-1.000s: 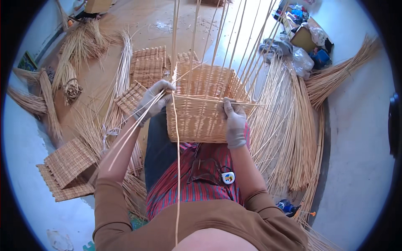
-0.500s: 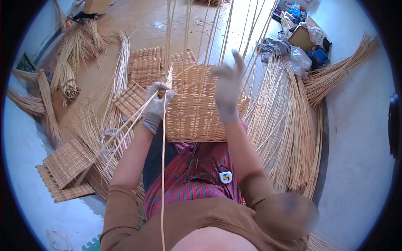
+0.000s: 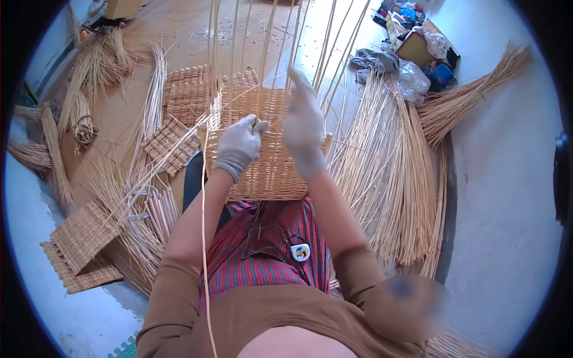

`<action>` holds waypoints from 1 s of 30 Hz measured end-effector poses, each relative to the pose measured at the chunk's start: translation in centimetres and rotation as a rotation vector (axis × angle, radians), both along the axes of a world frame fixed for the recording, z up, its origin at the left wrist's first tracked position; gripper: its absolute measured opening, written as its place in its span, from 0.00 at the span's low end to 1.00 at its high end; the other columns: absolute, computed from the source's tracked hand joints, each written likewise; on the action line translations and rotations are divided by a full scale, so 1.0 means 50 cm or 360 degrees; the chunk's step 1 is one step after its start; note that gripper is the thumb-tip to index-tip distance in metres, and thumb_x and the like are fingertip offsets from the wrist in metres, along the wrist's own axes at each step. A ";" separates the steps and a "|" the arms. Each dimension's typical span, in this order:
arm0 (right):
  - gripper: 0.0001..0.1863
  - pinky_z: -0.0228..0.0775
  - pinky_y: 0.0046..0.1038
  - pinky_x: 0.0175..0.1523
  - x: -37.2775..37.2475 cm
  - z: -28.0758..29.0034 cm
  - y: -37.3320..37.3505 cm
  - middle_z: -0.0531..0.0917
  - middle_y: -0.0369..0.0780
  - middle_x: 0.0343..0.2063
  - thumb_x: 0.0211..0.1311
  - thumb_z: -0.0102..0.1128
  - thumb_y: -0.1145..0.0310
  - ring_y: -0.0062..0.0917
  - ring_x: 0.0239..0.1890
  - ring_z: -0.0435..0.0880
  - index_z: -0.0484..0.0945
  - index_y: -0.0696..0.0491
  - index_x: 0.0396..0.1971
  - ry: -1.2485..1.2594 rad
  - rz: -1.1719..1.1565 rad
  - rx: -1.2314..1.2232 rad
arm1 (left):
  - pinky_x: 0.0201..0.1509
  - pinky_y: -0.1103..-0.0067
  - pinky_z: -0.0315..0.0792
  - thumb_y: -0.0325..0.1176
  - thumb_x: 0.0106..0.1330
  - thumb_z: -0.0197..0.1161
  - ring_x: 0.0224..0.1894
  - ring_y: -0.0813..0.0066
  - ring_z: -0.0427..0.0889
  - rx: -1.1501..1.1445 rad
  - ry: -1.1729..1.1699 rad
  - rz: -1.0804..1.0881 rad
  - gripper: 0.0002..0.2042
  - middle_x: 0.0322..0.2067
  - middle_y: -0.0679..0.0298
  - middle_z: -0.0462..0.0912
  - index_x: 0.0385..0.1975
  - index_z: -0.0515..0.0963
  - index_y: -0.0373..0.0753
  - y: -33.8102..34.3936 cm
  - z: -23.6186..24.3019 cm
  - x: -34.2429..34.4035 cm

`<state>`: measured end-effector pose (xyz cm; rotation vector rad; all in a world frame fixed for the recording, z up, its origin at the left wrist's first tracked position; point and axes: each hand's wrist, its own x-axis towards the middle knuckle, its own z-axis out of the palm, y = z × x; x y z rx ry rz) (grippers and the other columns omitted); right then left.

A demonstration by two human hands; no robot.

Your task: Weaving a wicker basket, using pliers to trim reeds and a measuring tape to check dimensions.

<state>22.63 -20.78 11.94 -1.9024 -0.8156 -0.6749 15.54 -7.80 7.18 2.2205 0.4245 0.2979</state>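
A half-woven wicker basket rests on my lap, its long upright rods rising from the weave. My left hand, in a pale grey glove, is closed at the basket's upper edge, thumb and forefinger pinched at the foot of one upright rod. Beside it, my right hand, also gloved, is raised in front of the basket with its fingers stretched upward near the rods. One long loose wicker strand hangs from the basket's left corner down past my left arm. More loose strands stick out leftward from that corner.
Woven panels lie on the floor at left, with more behind the basket. Bundles of wicker rods lean at right; others lie far left. A heap of bags and boxes stands far right. A white round tape measure lies on my apron.
My left hand has moved right along the basket edge, away from the left corner and its loose strands. The right hand has come left and its fingers have drawn together. The view has shifted slightly.
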 end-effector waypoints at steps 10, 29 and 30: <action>0.08 0.79 0.27 0.51 -0.042 -0.140 -0.202 0.80 0.37 0.33 0.76 0.51 0.73 0.21 0.37 0.82 0.71 0.55 0.50 0.0908 -0.0189 0.0998 | 0.41 0.66 0.80 0.33 0.65 0.69 0.39 0.60 0.85 0.0904 -0.0894 0.0118 0.28 0.54 0.59 0.77 0.66 0.73 0.54 -0.077 0.002 -0.020; 0.22 0.80 0.31 0.47 -0.126 -0.059 -0.128 0.86 0.44 0.35 0.55 0.57 0.84 0.31 0.42 0.88 0.84 0.55 0.50 0.0048 0.0357 0.0081 | 0.61 0.72 0.75 0.43 0.75 0.55 0.56 0.60 0.80 0.1282 -0.0632 -0.0216 0.28 0.67 0.44 0.69 0.75 0.63 0.53 -0.201 -0.126 0.055; 0.24 0.80 0.32 0.49 -0.117 -0.046 -0.129 0.87 0.44 0.38 0.56 0.59 0.83 0.33 0.43 0.88 0.82 0.54 0.55 0.0124 0.0386 0.0099 | 0.62 0.72 0.75 0.41 0.78 0.53 0.60 0.66 0.77 -0.0281 -0.0917 -0.0375 0.23 0.67 0.49 0.71 0.71 0.68 0.47 -0.209 -0.119 0.052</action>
